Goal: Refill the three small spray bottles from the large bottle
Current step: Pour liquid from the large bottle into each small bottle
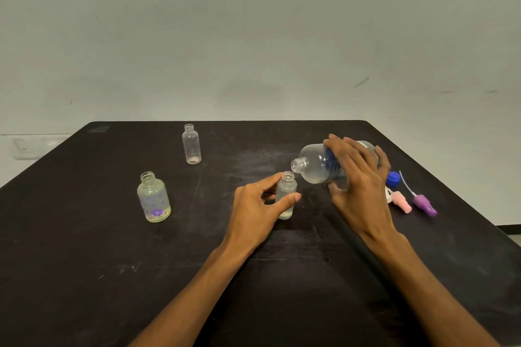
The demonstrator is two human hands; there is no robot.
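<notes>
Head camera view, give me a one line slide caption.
Right hand tips the large bottle toward a small bottle steadied by the left hand.

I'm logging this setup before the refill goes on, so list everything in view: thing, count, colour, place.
table: 1, black, fills the foreground
large bottle: 1, clear, tilted, mouth over the centre bottle
plain small bottles: 2, clear, uncapped; one far left-centre, one centre
flowered small bottle: 1, frosted, purple flowers, left
blue cap: 1, right
spray heads: pink and purple, right, lying down
wall socket: 1, white, far left
left hand: grip on centre bottle
right hand: grip on large bottle
</notes>
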